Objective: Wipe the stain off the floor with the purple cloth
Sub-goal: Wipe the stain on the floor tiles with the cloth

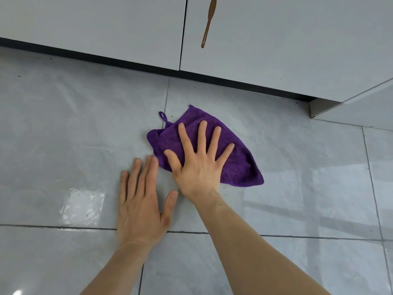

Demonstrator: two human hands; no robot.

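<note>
Right grip [200,167], fingers splayed, presses flat atop the purple cloth [240,167], clutching nothing.

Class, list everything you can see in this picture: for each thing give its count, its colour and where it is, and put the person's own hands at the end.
purple cloth: one, purple, spread flat on the floor in the middle, with a small loop at its far left corner.
floor: glossy grey tiles with dark grout lines, filling the lower part of the view.
cabinet doors: two, pale grey, along the top, with a dark plinth strip beneath.
handle: one, brown, on the right-hand door.
left hand: one, flat on the bare tile beside the cloth.
right hand: one, fingers spread, pressed flat on the cloth.
</note>
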